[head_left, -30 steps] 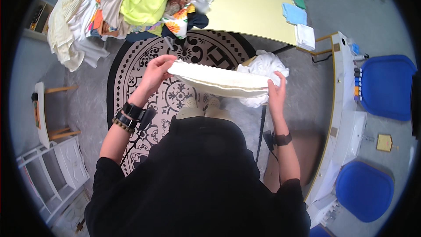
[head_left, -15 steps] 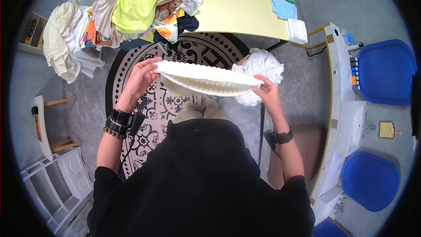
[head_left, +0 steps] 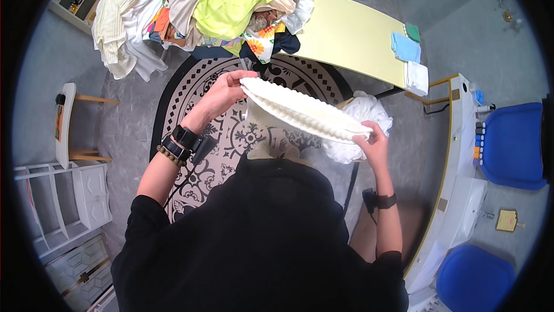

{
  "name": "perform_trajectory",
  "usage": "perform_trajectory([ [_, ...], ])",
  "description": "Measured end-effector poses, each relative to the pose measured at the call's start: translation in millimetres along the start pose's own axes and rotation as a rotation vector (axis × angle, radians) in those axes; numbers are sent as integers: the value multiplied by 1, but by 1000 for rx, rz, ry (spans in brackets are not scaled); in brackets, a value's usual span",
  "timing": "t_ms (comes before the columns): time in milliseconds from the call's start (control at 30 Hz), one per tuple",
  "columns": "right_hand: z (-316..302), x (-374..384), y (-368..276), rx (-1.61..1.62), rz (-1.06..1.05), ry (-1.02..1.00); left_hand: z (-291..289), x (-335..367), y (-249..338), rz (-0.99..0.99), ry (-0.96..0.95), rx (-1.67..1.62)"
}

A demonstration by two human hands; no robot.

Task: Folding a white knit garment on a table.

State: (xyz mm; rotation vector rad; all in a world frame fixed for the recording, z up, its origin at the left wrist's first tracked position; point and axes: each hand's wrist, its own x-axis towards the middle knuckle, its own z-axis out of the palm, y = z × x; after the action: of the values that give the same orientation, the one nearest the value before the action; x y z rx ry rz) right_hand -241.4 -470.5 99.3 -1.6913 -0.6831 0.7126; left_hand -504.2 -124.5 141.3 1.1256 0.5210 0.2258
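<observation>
Crinkle-edged white cloth [head_left: 303,110] hangs in the air in front of the person in the head view, over the patterned rug [head_left: 193,98], slanting from far left to near right; what kind of article it is, I cannot tell. The left hand [head_left: 222,95] pinches its left end between thumb and fingers, and the right hand [head_left: 374,146] pinches the other end in the same way, so it stretches between two closed grips. As for progress, this piece seems only partly handled: it is doubled over lengthwise and not laid down. On the far table [head_left: 346,35], three pieces lie neatly flat at the right end: a green cloth [head_left: 412,32], a blue cloth [head_left: 405,47] and a folded white cloth [head_left: 416,77]. Apparently unsorted are the clothes heap [head_left: 234,9] at far left and the crumpled white fabric [head_left: 372,110] just beyond the right hand.
</observation>
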Motion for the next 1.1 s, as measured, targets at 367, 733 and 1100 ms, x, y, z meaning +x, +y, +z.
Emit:
perform_trajectory([
  [367,-10,-7,8,-357,-188,-25,-8,13,-16,152,138,326],
  [733,-6,6,-6,-669,-391,101,15,23,1,409,220,977],
  [1100,11,13,-35,-412,-291,244,1,25,8,565,366,1215],
])
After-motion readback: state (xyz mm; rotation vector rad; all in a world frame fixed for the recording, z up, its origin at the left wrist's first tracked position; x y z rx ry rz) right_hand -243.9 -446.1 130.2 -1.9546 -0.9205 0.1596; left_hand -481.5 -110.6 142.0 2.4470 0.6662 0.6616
